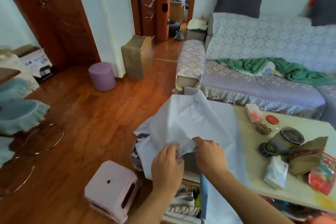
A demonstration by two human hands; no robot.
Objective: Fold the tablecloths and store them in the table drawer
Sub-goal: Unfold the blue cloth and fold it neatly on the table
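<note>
Two hands bunch a pale cloth at the tabletop's edge

Thin, matte and creased, the white tablecloth [189,120] lies spread over the near-left end of the cream tabletop [309,132] and spills past its edge in soft folds. At that edge the left hand [166,166] and right hand [209,154] meet, each grip clamped on a gathered bunch of the cloth, fingers curled into the fabric; the fingertips are buried in it and blurred.

Below the hands an open drawer [185,203] shows folded patterned fabrics, partly covered by the forearms and cut off by the bottom edge. What sits under the cloth's left overhang is hard to make out beyond a scrap of purple.

On the tabletop to the right of the cloth stand a red-lidded glass jar [269,125], a round metal tin [287,140], a soft tissue pack [276,172] and crumpled brown and red wrappers [312,156].

Left of the cloth, on the glossy wooden floor [101,114], stands a square pale-pink plastic stool [111,189]; farther off is a round purple pouffe [102,76]. Beyond the cloth, a sofa [254,82] in quilted lilac covers carries a rumpled green blanket [283,69].
</note>
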